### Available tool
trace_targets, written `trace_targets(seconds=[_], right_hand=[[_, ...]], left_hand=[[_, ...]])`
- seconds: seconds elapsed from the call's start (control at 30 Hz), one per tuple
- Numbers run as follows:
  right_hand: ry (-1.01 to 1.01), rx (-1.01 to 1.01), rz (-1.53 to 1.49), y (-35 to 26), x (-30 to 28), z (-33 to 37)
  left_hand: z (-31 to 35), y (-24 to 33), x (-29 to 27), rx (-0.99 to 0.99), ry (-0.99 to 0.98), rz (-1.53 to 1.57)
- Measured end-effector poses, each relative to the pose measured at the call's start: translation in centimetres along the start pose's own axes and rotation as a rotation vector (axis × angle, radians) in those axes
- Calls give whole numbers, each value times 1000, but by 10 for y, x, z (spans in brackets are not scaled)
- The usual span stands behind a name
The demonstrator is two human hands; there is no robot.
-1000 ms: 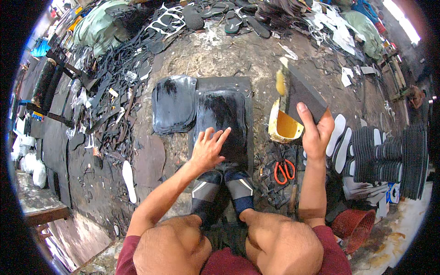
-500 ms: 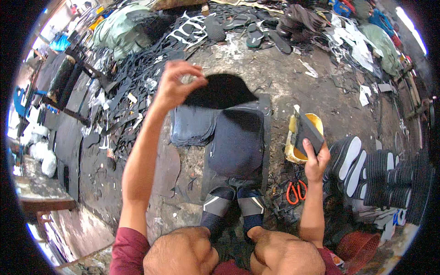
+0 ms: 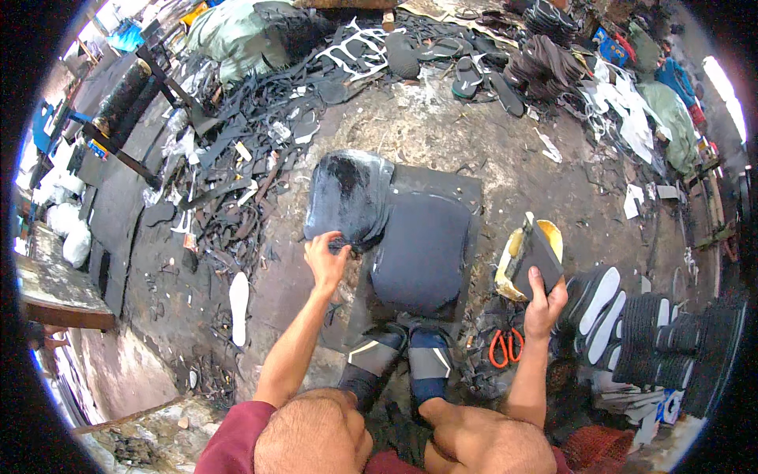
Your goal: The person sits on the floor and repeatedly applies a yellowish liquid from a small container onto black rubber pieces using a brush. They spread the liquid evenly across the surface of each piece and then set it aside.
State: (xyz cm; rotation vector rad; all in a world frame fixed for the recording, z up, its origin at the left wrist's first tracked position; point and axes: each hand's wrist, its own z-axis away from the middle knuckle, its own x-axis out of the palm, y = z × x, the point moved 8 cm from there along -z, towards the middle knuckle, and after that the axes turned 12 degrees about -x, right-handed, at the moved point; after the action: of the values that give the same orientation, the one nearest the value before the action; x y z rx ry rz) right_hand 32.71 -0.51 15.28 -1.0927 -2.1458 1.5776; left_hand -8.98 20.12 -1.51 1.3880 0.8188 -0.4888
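My left hand [image 3: 325, 261] is at the near edge of a black sheet [image 3: 347, 193], its fingers curled and closed on that edge. The sheet lies on the left stack, its top shiny and streaked as if wet. Beside it, a matte dark sheet with rounded corners [image 3: 422, 253] rests on a larger dark board [image 3: 466, 189] in front of my feet. My right hand [image 3: 545, 306] grips a dark flat rectangular block [image 3: 543, 257], tilted over a yellow-lined open container [image 3: 505, 278]. The block's lower end is partly hidden by my fingers.
Orange-handled scissors [image 3: 505, 347] lie right of my feet. Stacked black soles [image 3: 659, 336] and white-faced ones [image 3: 598, 300] stand at the right. A white insole [image 3: 238, 308] lies at left. Black offcuts [image 3: 237, 166], sandals [image 3: 467, 77] and a pale green sack [image 3: 229, 39] fill the far floor.
My left hand has come down and nearer, and the black sheet it held in the air now lies on the left stack. My right hand still holds the block by the container. The view has shifted.
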Motion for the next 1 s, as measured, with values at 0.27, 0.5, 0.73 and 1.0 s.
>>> trace_targets(seconds=[0.27, 0.5, 0.73, 1.0], right_hand=[[-414, -83, 183, 2, 140, -67], [-632, -28, 947, 34, 229, -23], [-1359, -627, 790, 38, 353, -50], [-1181, -537, 802, 7, 309, -51]], left_hand=[[177, 93, 37, 789, -354, -112], [180, 72, 28, 882, -414, -105], [180, 90, 39, 870, -481, -82], [158, 95, 33, 723, -472, 7]])
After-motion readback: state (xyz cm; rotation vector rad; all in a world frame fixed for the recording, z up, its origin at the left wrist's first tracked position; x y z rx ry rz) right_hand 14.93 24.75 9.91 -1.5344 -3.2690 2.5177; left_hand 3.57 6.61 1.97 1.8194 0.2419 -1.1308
